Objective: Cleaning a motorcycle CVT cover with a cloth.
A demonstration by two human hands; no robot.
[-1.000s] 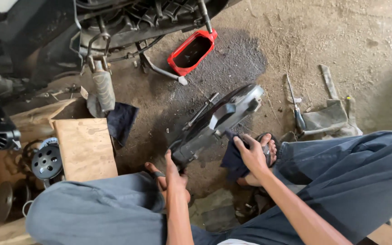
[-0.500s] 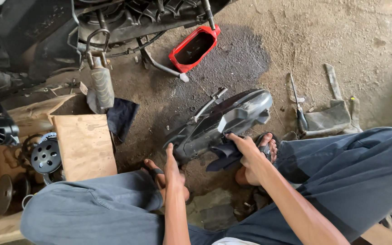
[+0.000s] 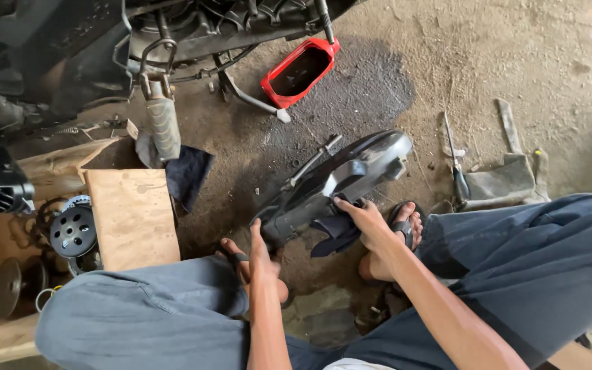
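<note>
One dark engine cover [image 3: 340,181] on floor [image 3: 515,62] between person's feet, tilted. Left hand [image 3: 260,250] grips cover's near end, fingers closed round edge. Right hand [image 3: 368,219] presses one dark rag [image 3: 334,233] against cover, fingers closed on rag. One red pan [image 3: 301,70] beyond, on dark oil stain. One screwdriver [image 3: 455,161] right. One cardboard box [image 3: 128,216] left, round metal parts inside. Dusty concrete floor, workshop; motorcycle underside [image 3: 173,34] above.
</note>
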